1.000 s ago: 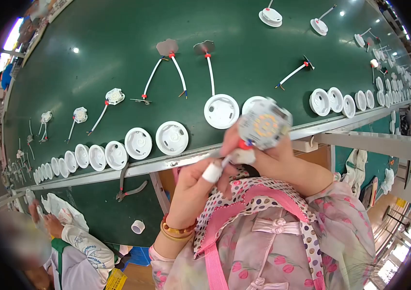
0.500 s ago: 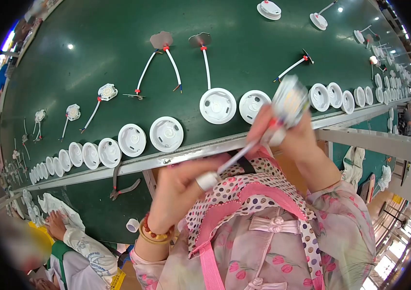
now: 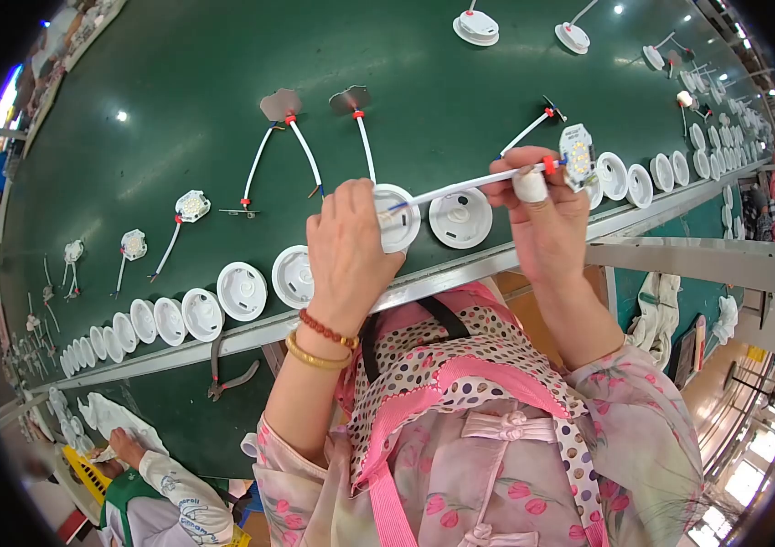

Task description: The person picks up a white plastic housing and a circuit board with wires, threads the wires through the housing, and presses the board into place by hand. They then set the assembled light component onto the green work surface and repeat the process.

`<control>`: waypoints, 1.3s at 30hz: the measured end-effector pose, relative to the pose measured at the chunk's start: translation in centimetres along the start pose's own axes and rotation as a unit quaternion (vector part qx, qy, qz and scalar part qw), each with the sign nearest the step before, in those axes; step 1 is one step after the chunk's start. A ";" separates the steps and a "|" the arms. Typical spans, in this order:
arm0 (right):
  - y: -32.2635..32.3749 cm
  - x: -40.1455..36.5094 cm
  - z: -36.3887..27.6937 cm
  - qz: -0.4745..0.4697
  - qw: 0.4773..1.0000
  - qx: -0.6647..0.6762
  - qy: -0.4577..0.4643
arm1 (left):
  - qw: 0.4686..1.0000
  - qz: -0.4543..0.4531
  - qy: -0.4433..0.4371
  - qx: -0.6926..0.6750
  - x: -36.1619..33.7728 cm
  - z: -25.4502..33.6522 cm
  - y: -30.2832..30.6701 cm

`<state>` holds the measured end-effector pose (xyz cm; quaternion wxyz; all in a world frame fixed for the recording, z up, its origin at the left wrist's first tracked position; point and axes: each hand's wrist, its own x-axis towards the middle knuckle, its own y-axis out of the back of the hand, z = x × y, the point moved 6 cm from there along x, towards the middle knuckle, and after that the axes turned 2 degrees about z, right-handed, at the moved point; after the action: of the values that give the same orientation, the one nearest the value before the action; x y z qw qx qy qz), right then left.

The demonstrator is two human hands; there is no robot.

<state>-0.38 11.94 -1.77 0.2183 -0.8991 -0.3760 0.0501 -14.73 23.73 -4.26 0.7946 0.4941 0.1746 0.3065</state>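
My right hand [image 3: 542,205], its thumb wrapped in white tape, pinches a white cable [image 3: 474,184] near a red collar. The cable ends at a small LED board [image 3: 577,155], held upright above the bench. Leftward, the blue-tipped free end of the cable lies over a white round lamp housing [image 3: 403,232]. My left hand [image 3: 351,246] is closed round the left side of that housing, back of the hand up; its fingertips are partly hidden. Another white housing [image 3: 460,219] lies between my hands, below the cable.
Rows of white housings [image 3: 242,292] line the metal bench edge [image 3: 442,273]. Several cabled LED boards [image 3: 192,206] lie on the green bench [image 3: 223,82]. Pliers [image 3: 228,383] hang below the edge. A person's sleeve [image 3: 182,492] shows at lower left.
My left hand has risen from below the bench edge to the housing. The right hand has steadied, and the LED board it holds is now sharp. The view has shifted slightly.
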 end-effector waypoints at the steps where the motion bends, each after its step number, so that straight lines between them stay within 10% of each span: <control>1: -0.4 -0.2 0.4 0.008 1.000 0.007 0.022 | 0.996 0.007 0.034 -0.079 -0.3 0.0 0.6; 8: -5.7 -1.7 1.3 -0.051 0.993 0.047 0.099 | 0.957 0.046 -0.021 -0.285 -5.1 3.4 3.3; 12: -7.2 -1.5 0.6 -0.112 0.983 0.094 0.109 | 0.825 0.024 0.060 -0.562 -6.2 2.0 3.1; 15: -8.4 -2.1 0.3 -0.145 0.979 0.109 0.094 | 0.830 -0.046 0.060 -0.552 -6.7 1.7 3.4; 19: -8.3 -2.4 -2.7 -0.158 0.960 -0.040 0.229 | 0.914 0.104 -0.035 -0.391 -7.5 0.5 5.1; 26: -8.7 -5.5 -5.1 -0.240 0.856 -0.164 0.428 | 0.904 0.247 0.033 -0.348 -8.5 -1.7 7.1; 39: -9.8 -6.4 -3.9 -0.256 0.841 -0.245 0.408 | 0.918 0.326 0.013 -0.225 -9.1 -0.9 8.3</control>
<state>-10.35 12.17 5.49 0.1293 -0.7341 -0.4703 -0.4725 -24.74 21.05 2.52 0.7387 0.3278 -0.0598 0.5860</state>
